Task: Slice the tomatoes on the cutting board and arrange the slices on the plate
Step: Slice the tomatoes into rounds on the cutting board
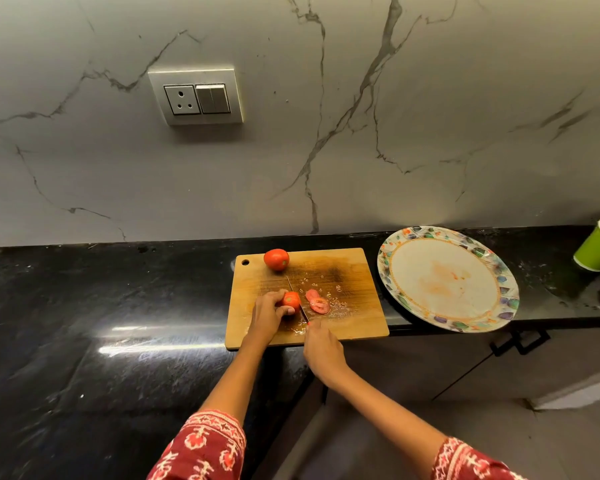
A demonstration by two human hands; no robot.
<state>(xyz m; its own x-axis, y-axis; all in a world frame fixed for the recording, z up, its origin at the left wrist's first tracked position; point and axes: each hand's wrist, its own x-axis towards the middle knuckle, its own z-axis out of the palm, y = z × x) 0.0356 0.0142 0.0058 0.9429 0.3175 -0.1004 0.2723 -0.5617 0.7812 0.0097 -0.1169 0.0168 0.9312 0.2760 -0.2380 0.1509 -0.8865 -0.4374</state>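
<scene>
A wooden cutting board [347, 271] lies on the black counter. My left hand [269, 311] grips a partly cut tomato [291, 300] near the board's middle. My right hand [321, 348] holds a knife [297, 299] whose blade rests against the right side of that tomato. Two cut slices [317, 303] lie just right of the blade, among spilled seeds and juice. A whole tomato [276, 259] sits at the board's far edge. The round plate [499, 282] with a patterned rim stands to the right of the board, smeared with juice and holding no slices.
A green paper cup [598, 245] stands at the far right, beyond the plate. The black counter [101, 323] stretches left of the board. A marble wall with a socket and switch panel [196, 97] rises behind. The plate overhangs the counter's front edge above a cabinet handle [520, 341].
</scene>
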